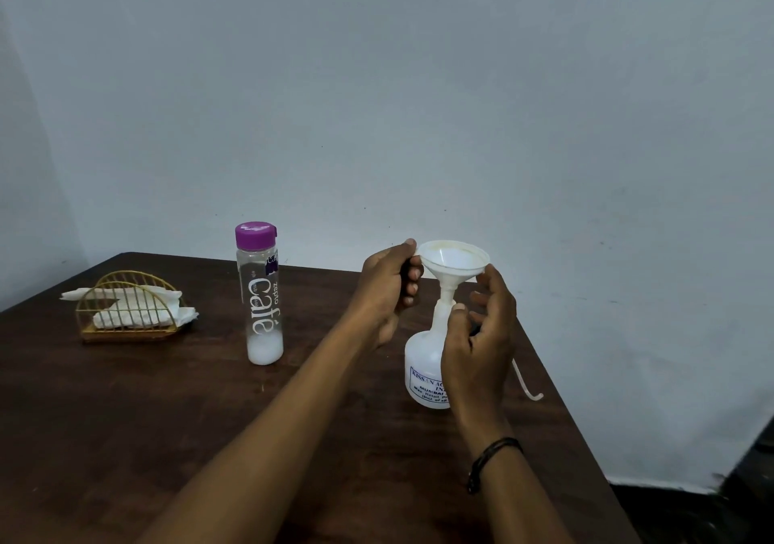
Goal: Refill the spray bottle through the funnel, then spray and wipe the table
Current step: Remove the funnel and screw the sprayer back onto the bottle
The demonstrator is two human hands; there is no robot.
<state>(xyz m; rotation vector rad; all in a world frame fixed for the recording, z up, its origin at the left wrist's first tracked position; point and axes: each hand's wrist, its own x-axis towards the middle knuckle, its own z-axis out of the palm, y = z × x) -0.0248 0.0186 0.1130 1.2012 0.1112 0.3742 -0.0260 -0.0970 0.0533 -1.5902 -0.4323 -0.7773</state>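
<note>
Dark wooden bench (176, 409) underfoot of everything, hard and level, likely to show spilled drops; pale wall behind.

Spray bottle (423, 371) standing upright near the bench's right edge, white translucent plastic, head removed, neck open; probably light and thin-walled, so likely to tip under a sideways nudge and dent if squeezed; best steadied low on the body or at the stiff neck. Fill level hard to judge through the milky wall.

Tall clear bottle (260, 296) with purple cap (255, 234) shut, well to the left, a little white liquid at the bottom; smooth rigid sides, probably slippery if wet; best taken round the middle.

Gold wire holder (127, 313) at far left with white tissues (138, 307); soft, very light, best plucked by a corner.

Funnel (453, 260) seated in the spray bottle's neck, spout down, mouth up, white residue inside; thin stiff plastic, featherlight, top-heavy on so narrow a seat; best held by the rim or stem.

Left hand (387, 283) at the funnel's rim, thumb and forefinger pinching its edge tab, remaining fingers (412, 288) curled below. Right hand (481, 334) beside the stem and neck, fingers loosely spread, thumb tip touching near the joint; firm grip not evident.

Thin white dip tube (525, 382) lying behind the right hand; sprayer head itself hidden.
</note>
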